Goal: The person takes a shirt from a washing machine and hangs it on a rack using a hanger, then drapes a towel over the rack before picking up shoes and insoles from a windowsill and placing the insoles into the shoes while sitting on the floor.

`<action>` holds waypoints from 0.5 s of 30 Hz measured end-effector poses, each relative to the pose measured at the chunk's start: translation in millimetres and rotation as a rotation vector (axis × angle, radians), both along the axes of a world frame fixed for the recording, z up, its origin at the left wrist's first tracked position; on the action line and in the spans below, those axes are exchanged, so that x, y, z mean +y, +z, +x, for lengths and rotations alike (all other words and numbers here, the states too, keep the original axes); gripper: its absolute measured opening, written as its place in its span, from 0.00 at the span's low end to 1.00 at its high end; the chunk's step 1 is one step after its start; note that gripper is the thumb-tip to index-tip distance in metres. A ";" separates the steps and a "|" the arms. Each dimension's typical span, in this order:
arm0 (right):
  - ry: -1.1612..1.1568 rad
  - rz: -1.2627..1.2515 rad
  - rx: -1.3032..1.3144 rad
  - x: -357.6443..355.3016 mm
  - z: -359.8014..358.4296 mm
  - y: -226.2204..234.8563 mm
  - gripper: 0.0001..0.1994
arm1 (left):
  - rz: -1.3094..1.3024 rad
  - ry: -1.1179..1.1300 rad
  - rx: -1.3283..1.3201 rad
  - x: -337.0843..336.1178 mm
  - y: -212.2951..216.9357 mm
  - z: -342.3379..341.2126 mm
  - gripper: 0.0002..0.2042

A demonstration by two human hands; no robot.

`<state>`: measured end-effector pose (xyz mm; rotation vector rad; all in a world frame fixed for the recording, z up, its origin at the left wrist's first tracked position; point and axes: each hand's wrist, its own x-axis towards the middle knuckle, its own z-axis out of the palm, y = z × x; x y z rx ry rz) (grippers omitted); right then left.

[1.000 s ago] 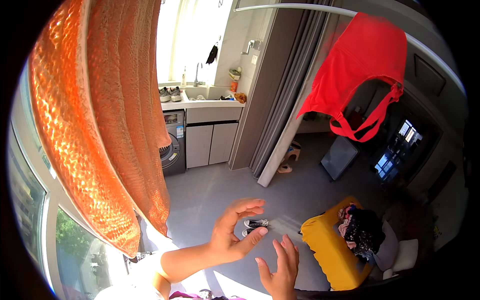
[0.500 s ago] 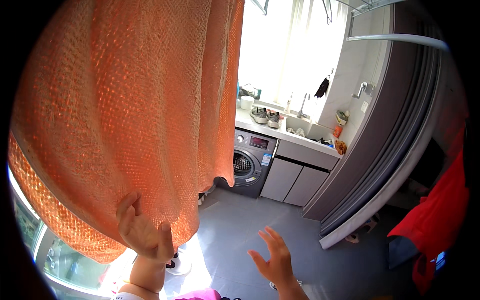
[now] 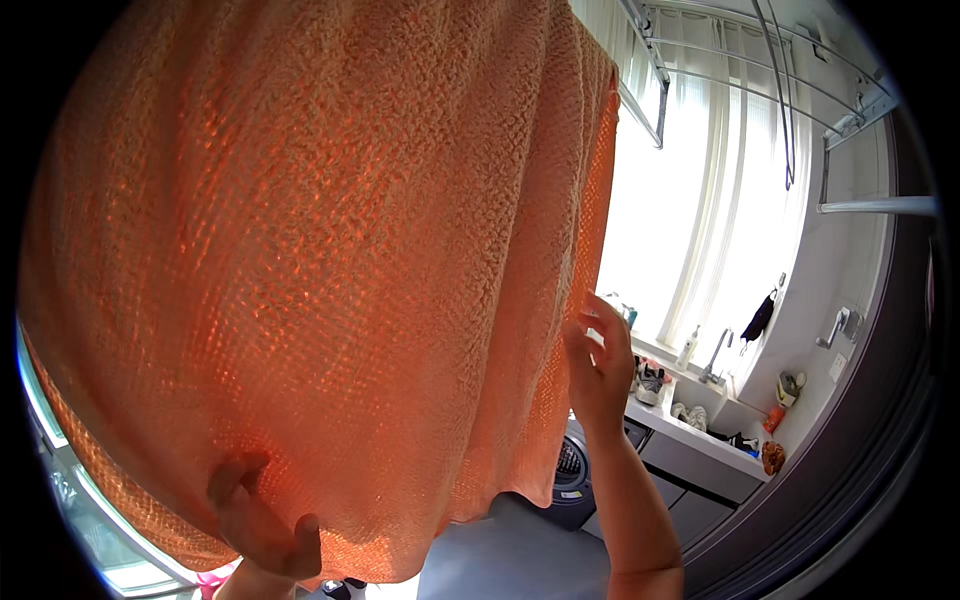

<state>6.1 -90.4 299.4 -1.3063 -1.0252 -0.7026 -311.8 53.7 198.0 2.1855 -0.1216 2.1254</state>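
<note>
A large orange blanket (image 3: 380,250) with a rough, woven texture hangs in folds across the left and middle of the view. Low down on it, my left hand (image 3: 262,520) rests at its near face, fingers bent and thumb standing apart. My right hand (image 3: 603,375) is raised to the blanket's right edge. Its fingers are half bent with a gap to the thumb, close to or touching the edge, with no clear grip on the fabric.
A drying rack (image 3: 740,75) hangs at the upper right before a bright curtained window (image 3: 670,190). Below are a counter (image 3: 715,441) with shoes (image 3: 650,383), a tap (image 3: 716,357) and a sink, plus a partly covered washing machine (image 3: 572,480). A grey folding door (image 3: 800,530) stands right.
My right hand has risen from over the floor to the blanket's right edge. My left hand has shifted slightly lower in view. The view has tilted up and left, bringing more rack into sight.
</note>
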 end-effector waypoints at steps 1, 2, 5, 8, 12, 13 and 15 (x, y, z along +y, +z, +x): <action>0.024 0.051 0.030 6.6 13.8 31.4 0.22 | 0.046 -0.029 -0.037 2.9 12.9 -4.8 0.33; 0.009 0.140 -0.035 10.8 18.5 67.2 0.22 | 0.082 0.074 -0.033 0.8 30.0 -13.7 0.32; -0.219 0.217 -0.218 21.7 66.9 156.5 0.22 | 0.272 0.397 -0.082 -5.8 94.9 -32.1 0.26; -0.222 0.287 -0.348 49.1 84.3 222.0 0.26 | 0.252 0.810 -0.265 -11.5 165.5 -73.4 0.21; -0.211 0.160 -0.423 55.4 120.8 264.9 0.21 | 0.051 0.918 -0.508 5.3 241.3 -21.0 0.21; -0.277 0.197 -0.450 58.6 122.0 271.3 0.19 | -0.024 0.865 -0.510 3.7 258.7 -22.9 0.21; -0.214 0.264 -0.404 61.5 128.0 286.9 0.15 | -0.096 0.850 -0.504 -20.5 288.6 -39.7 0.23</action>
